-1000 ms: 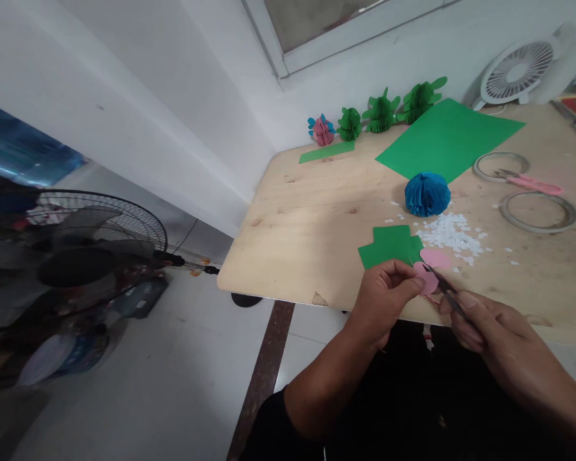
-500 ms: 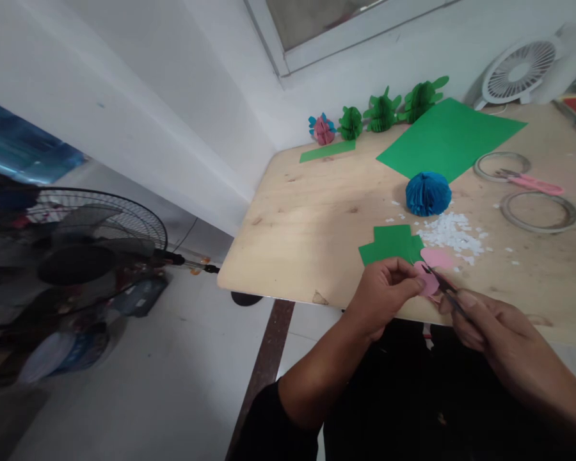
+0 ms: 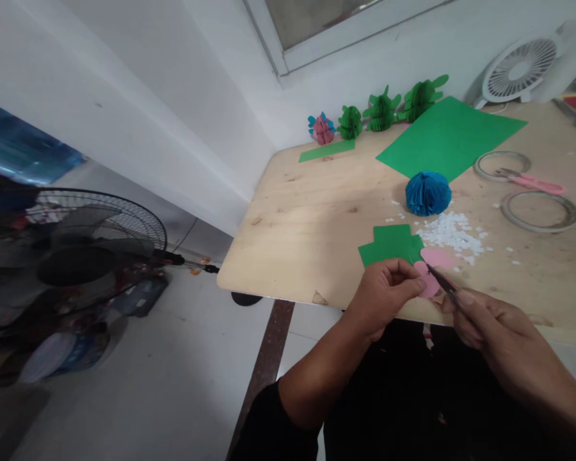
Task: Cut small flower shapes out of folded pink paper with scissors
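Observation:
Near the table's front edge, my left hand (image 3: 384, 296) pinches a small pink paper piece (image 3: 429, 285) between thumb and fingers. My right hand (image 3: 480, 320) grips a dark, slim pointed tool (image 3: 442, 279), whose tip lies over the pink piece. Whether the tool has one blade or two is hard to tell. Another pink paper piece (image 3: 438, 257) lies just behind. Green paper pieces (image 3: 392, 243) are beside my left fingers. Small white paper bits (image 3: 454, 232) are scattered behind my hands, near a blue folded paper ball (image 3: 428, 193).
Pink-handled scissors (image 3: 537, 184) and two tape rolls (image 3: 540, 212) lie at the right. A big green sheet (image 3: 454, 137), several folded paper figures (image 3: 383, 113) and a small white fan (image 3: 521, 69) stand or lie along the wall. A floor fan (image 3: 91, 218) is at the left.
The dark tool's tip has shifted slightly over the pink piece and its blades look closer together. My left hand is almost unmoved.

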{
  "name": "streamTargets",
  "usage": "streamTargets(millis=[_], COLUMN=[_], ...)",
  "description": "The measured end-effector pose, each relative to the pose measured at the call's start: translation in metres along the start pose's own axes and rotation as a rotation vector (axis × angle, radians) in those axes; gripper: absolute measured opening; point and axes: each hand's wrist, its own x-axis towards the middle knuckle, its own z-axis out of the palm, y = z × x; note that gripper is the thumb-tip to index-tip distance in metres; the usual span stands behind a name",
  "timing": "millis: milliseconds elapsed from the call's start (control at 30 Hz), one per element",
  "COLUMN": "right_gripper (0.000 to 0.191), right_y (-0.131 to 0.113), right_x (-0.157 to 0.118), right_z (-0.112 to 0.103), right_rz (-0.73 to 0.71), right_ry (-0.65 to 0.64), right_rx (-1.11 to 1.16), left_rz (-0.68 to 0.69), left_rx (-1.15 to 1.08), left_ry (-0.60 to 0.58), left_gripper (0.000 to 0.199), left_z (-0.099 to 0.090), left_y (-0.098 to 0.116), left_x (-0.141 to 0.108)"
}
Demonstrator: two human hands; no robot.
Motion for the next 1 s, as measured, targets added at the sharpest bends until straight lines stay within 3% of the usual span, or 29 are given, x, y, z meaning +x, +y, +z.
streamTargets(millis=[133, 300, 600, 833, 1000], right_gripper=[0.063, 0.06, 0.033, 0.033, 0.033], right_y=[0.004, 0.002, 0.008, 0.01, 0.013], right_x=[-0.001, 0.0, 0.011, 0.008, 0.004], right_z=[-0.001, 0.001, -0.002, 0.004, 0.01], right_rz=[0.11, 0.096, 0.162, 0.072, 0.117], right_ry=[-0.031, -0.019, -0.082, -0.032, 0.053], right_rx=[0.162, 0.282, 0.213, 0.076, 0.218], left_rz=[-0.015, -0.021, -0.05, -0.008, 0.002], left_rx=[-0.026, -0.085, 0.044, -0.024, -0.091], left_ry=[0.03, 0.046, -0.143, -0.026, 0.043], left_gripper=[0.036, 0.039, 0.04, 0.039, 0.036], left_z=[0.0, 0.003, -0.004, 0.0, 0.004], left_y=[-0.005, -0.009, -0.011, -0.017, -0.02], left_x=[-0.001, -0.003, -0.005, -0.001, -0.005])
